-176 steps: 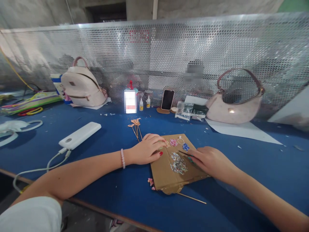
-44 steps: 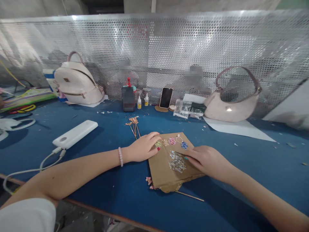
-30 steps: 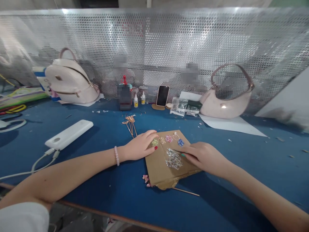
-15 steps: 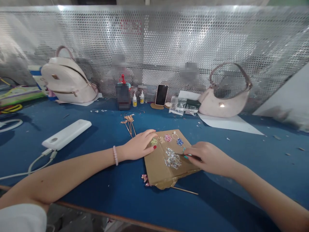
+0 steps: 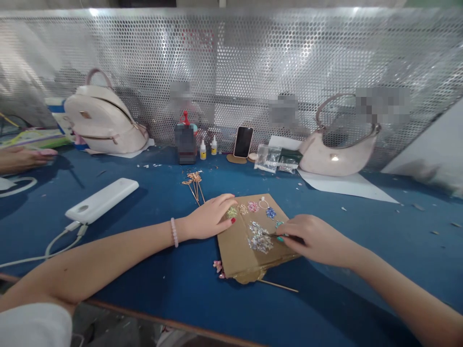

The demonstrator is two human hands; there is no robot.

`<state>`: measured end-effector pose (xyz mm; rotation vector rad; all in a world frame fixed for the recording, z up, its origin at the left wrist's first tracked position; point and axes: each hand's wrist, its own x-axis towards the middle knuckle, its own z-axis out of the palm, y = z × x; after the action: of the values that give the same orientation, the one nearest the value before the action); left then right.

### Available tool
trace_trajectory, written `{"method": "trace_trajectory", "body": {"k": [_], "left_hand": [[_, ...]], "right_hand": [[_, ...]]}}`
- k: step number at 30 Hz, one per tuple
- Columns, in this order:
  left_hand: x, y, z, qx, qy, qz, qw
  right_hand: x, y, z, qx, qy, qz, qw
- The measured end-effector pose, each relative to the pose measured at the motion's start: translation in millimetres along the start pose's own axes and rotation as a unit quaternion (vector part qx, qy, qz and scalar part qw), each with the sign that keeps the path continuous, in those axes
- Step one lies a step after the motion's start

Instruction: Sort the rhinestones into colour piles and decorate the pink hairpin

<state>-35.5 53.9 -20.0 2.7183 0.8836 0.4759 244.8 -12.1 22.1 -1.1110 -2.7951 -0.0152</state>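
Observation:
A piece of cardboard (image 5: 235, 248) lies on the blue table, with small piles of coloured rhinestones on it. My left hand (image 5: 211, 217) rests on its left edge beside the green pile (image 5: 232, 211), fingers stretched out and holding nothing. Dark, thin tweezers (image 5: 277, 234) are pinched in my right hand (image 5: 307, 236). Their tip is at the large silvery pile (image 5: 259, 238); whether a stone is between the points is too small to tell. Beyond it are a pink pile (image 5: 253, 206), a blue pile (image 5: 270, 212) and a small pale ring (image 5: 264, 203).
Gold hair sticks (image 5: 195, 180) lie behind my left hand. A white power bank (image 5: 103, 200) with cables is at left, near another person's hand (image 5: 29, 158). Small glue bottles (image 5: 203, 150), a phone (image 5: 243, 142), a backpack (image 5: 103, 120) and a handbag (image 5: 336, 154) line the back.
Another person's hand has come in at the far left. The tweezers' tip has shifted slightly down over the silvery pile. My left hand stays in place on the cardboard.

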Motion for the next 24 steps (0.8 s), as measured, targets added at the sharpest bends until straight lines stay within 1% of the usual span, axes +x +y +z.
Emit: {"method": "trace_trajectory", "body": {"k": [3,5,7,10,11,13,15,17,21,22,24], "left_hand": [[0,1,0,0.014,0.011,0.001,1.000],[0,3,-2,0.024,0.023,0.017,0.999],[-1,7,-5,0.028,0.033,0.058,0.997],[-5,19,-11,0.017,0.033,0.141,0.989],[-6,25,-12,0.006,0.030,0.170,0.985],[-11,37,-13,-0.019,-0.003,0.222,0.975],[-15,48,-12,-0.027,-0.033,0.249,0.968],[-18,55,-11,-0.017,-0.057,0.270,0.961],[-19,58,-7,-0.005,-0.071,0.282,0.957],[-19,57,-6,-0.010,-0.072,0.282,0.957],[-18,55,-5,-0.022,-0.072,0.283,0.956]], "right_hand": [[0,-1,-1,0.013,-0.005,-0.008,1.000],[0,-1,0,0.015,-0.010,-0.013,1.000],[0,-1,1,0.012,-0.012,-0.013,1.000],[-1,1,1,0.008,-0.010,-0.008,1.000],[-2,1,2,0.009,-0.010,-0.009,1.000],[-2,2,2,0.007,-0.007,-0.007,1.000],[-2,4,4,-0.004,0.015,0.009,1.000],[-1,6,5,-0.016,0.057,0.034,0.998],[1,9,6,-0.001,0.143,0.073,0.987],[1,9,5,0.012,0.154,0.082,0.985],[2,7,2,0.051,0.155,0.082,0.983]]}}
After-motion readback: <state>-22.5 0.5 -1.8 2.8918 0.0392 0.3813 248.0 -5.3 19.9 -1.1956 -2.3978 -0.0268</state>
